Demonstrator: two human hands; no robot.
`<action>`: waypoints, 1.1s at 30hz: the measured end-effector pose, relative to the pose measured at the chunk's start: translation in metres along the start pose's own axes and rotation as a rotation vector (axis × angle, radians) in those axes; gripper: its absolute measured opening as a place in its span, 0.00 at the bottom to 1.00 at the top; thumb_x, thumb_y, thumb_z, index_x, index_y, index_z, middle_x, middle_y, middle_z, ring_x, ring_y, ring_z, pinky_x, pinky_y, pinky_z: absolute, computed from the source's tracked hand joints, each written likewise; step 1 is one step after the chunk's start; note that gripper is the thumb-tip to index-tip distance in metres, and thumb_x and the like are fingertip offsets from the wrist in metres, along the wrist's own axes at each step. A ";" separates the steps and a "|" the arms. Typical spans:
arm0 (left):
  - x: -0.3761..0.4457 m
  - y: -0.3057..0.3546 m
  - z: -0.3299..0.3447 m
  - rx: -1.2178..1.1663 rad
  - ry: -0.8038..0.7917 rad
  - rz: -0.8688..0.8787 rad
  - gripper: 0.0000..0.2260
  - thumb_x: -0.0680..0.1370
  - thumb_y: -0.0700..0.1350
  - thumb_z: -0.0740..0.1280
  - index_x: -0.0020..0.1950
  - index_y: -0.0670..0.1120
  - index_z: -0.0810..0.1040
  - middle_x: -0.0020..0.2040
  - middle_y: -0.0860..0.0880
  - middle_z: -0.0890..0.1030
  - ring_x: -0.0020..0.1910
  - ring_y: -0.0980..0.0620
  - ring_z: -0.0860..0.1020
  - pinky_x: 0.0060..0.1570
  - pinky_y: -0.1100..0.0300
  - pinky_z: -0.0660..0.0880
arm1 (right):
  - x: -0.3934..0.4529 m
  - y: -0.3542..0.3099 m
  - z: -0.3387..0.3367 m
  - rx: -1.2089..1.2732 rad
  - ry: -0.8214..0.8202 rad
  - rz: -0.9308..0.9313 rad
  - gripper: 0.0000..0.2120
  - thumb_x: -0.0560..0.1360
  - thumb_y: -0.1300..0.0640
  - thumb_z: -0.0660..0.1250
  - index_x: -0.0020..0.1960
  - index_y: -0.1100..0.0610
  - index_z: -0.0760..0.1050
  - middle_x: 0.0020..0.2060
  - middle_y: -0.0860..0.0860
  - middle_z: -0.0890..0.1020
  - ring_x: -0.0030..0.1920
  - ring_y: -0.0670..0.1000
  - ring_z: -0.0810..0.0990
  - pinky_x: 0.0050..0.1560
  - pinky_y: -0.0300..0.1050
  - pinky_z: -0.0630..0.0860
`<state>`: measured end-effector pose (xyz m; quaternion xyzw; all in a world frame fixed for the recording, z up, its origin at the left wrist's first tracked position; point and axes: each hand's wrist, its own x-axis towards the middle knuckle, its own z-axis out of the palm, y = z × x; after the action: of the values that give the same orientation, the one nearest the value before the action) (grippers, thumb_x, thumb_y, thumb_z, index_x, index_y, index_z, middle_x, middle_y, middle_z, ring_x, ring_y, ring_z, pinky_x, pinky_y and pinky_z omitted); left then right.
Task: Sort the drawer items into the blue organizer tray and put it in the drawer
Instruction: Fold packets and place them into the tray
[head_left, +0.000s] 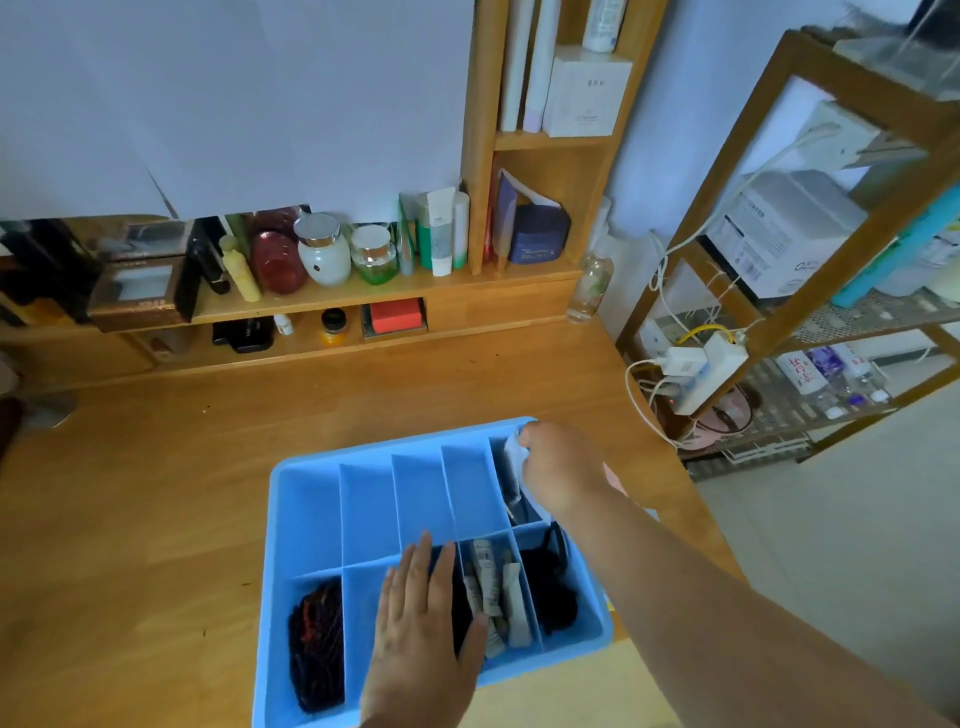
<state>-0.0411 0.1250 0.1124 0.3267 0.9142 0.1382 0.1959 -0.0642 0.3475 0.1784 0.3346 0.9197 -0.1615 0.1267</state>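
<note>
- Left hand (423, 613): bare, no ring, no watch or band at the wrist.
- Right hand (561, 467): bare, seen from the back, no jewellery visible.
- Right forearm (727, 613): bare along its whole visible length, no sleeve in view.
- Left forearm: mostly out of frame.

Light blue all over the organizer tray (306, 483), set on a warm honey-brown wooden desk (156, 467). In the tray's near-left compartment, a black bundle flecked with red (317, 644); near its far-right corner, something white (514, 449). Well beyond the tray, a dark red jar (278, 260), a white jar (322, 252) and a red box (396, 317).
</note>
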 end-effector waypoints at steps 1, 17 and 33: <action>-0.001 0.000 0.000 0.002 0.000 0.005 0.32 0.78 0.65 0.42 0.71 0.46 0.66 0.71 0.46 0.68 0.70 0.48 0.62 0.70 0.58 0.46 | -0.002 -0.002 0.000 -0.033 0.028 -0.014 0.07 0.74 0.66 0.60 0.47 0.57 0.72 0.42 0.54 0.78 0.47 0.58 0.77 0.42 0.43 0.71; 0.000 0.002 0.005 0.021 0.092 0.075 0.34 0.74 0.64 0.46 0.76 0.47 0.58 0.77 0.46 0.56 0.76 0.53 0.49 0.73 0.58 0.40 | -0.058 0.021 0.034 0.055 0.392 -0.180 0.15 0.77 0.56 0.62 0.64 0.52 0.71 0.47 0.50 0.81 0.44 0.52 0.80 0.36 0.44 0.73; -0.096 -0.020 0.044 0.009 0.110 0.519 0.17 0.74 0.49 0.59 0.63 0.49 0.71 0.66 0.46 0.74 0.68 0.48 0.67 0.71 0.50 0.54 | -0.273 0.143 0.191 0.017 0.156 -0.031 0.29 0.48 0.53 0.77 0.42 0.44 0.65 0.36 0.37 0.75 0.30 0.41 0.79 0.33 0.43 0.81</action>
<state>0.0361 0.0530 0.0913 0.5431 0.8097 0.1975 0.1026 0.2570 0.2214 0.0660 0.3328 0.9305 -0.1447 0.0492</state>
